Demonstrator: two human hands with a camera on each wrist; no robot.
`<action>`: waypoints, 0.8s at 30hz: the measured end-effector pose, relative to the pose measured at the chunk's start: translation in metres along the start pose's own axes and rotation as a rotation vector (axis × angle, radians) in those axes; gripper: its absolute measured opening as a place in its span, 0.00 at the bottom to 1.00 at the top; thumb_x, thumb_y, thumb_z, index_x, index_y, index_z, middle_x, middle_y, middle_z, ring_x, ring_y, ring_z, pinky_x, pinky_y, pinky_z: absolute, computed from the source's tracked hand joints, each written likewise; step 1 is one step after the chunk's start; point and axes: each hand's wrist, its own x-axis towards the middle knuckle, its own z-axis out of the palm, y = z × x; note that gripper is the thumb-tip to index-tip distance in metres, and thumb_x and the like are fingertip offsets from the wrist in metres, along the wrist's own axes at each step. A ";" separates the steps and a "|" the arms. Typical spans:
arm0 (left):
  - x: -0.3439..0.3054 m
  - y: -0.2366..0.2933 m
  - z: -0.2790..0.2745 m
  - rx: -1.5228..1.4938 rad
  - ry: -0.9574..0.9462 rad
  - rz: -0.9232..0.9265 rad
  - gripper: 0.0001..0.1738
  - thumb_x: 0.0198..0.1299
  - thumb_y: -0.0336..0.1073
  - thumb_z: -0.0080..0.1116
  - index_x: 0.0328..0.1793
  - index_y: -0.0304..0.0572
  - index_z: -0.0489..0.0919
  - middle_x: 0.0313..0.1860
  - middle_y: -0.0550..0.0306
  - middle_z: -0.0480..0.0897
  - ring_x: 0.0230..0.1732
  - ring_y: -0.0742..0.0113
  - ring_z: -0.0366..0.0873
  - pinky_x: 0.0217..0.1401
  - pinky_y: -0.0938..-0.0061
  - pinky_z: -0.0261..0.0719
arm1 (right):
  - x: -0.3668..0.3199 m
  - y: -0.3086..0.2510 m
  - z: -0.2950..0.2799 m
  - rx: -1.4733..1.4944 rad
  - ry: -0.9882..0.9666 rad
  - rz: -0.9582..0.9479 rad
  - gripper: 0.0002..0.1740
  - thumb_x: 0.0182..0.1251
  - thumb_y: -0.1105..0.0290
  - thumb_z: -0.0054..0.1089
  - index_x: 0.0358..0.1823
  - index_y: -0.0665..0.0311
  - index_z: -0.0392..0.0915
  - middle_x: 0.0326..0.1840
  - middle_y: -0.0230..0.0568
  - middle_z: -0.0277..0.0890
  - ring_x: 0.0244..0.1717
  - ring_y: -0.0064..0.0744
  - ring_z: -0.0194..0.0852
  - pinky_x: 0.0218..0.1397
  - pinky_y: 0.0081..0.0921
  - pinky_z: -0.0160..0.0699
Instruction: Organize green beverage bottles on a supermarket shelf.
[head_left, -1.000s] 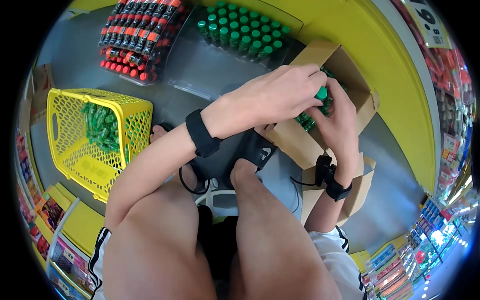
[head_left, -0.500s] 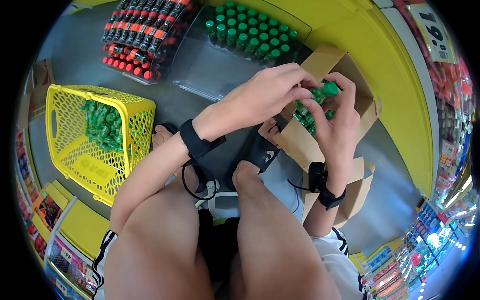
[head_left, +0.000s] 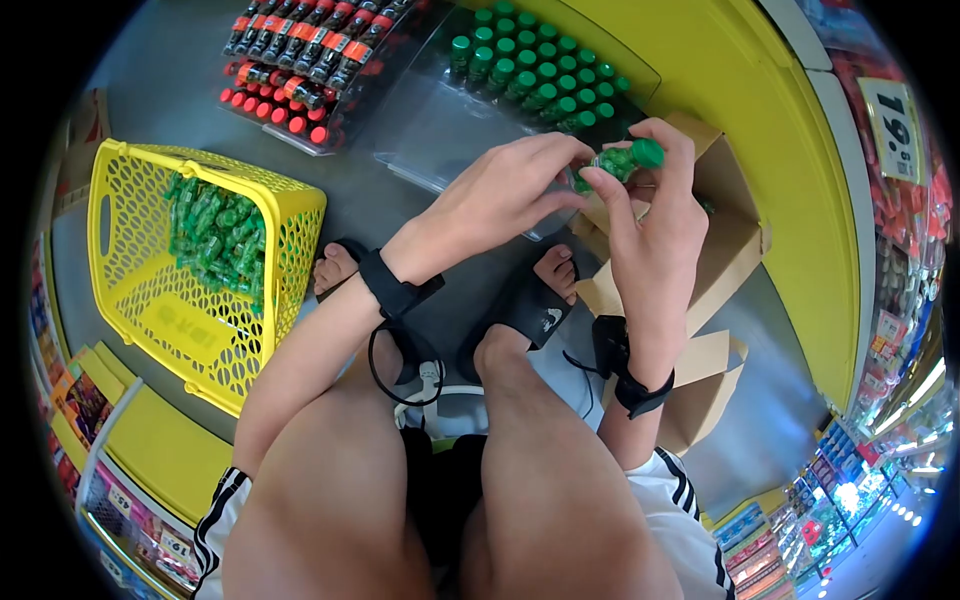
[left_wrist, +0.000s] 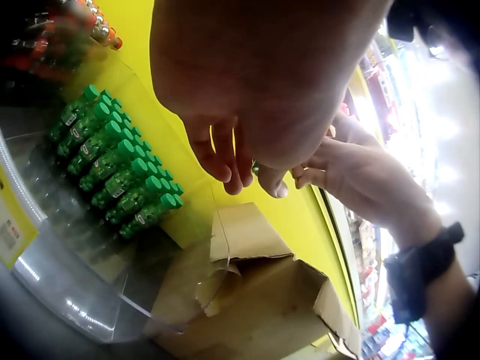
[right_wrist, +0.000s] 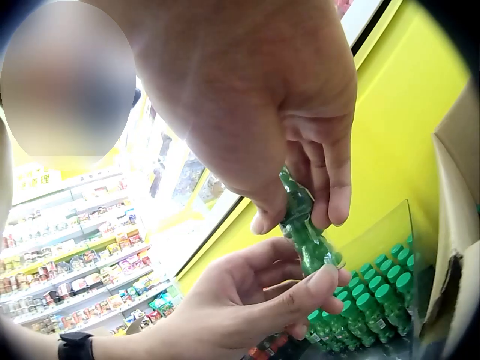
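Observation:
A small green bottle (head_left: 615, 163) with a green cap lies tilted between both hands in the head view. My right hand (head_left: 655, 225) pinches it near the cap, thumb against fingers. At the bottle's other end, my left hand (head_left: 500, 195) has its fingertips on the base. From the right wrist view, the left hand (right_wrist: 255, 300) grips the lower part of the bottle (right_wrist: 309, 236) between thumb and fingers, while the right hand (right_wrist: 255, 97) holds the upper part. The hands mostly hide the bottle in the left wrist view.
Beside the right hand stands an open cardboard box (head_left: 735, 225). Behind the hands, a clear tray (head_left: 420, 130) bears rows of green-capped bottles (head_left: 540, 97). Red-capped dark bottles (head_left: 300, 45) stand farther left. A yellow basket (head_left: 190, 375) holds small green bottles (head_left: 215, 235).
Both hands have moved away from over the box opening toward the tray, carrying the bottle. More of its body shows between them, and the head view has shifted.

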 end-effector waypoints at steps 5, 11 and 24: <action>-0.008 -0.014 -0.013 0.019 0.168 -0.013 0.23 0.63 0.31 0.75 0.62 0.36 0.81 0.50 0.49 0.86 0.45 0.56 0.86 0.42 0.68 0.83 | 0.015 -0.010 0.028 0.048 0.015 -0.035 0.21 0.72 0.73 0.70 0.63 0.58 0.76 0.40 0.48 0.83 0.37 0.49 0.86 0.40 0.41 0.83; -0.013 -0.041 -0.032 0.127 0.338 -0.135 0.24 0.60 0.30 0.77 0.62 0.35 0.83 0.33 0.52 0.85 0.33 0.60 0.84 0.40 0.68 0.83 | 0.034 -0.004 0.066 0.053 0.095 -0.198 0.13 0.71 0.76 0.68 0.56 0.62 0.85 0.47 0.49 0.83 0.41 0.50 0.86 0.44 0.39 0.85; -0.017 -0.096 -0.025 0.060 0.388 -0.468 0.25 0.70 0.26 0.60 0.73 0.29 0.75 0.49 0.38 0.91 0.52 0.47 0.92 0.56 0.61 0.87 | 0.068 0.012 0.138 0.073 -0.080 -0.250 0.15 0.65 0.82 0.66 0.52 0.64 0.86 0.47 0.51 0.84 0.46 0.55 0.88 0.48 0.44 0.87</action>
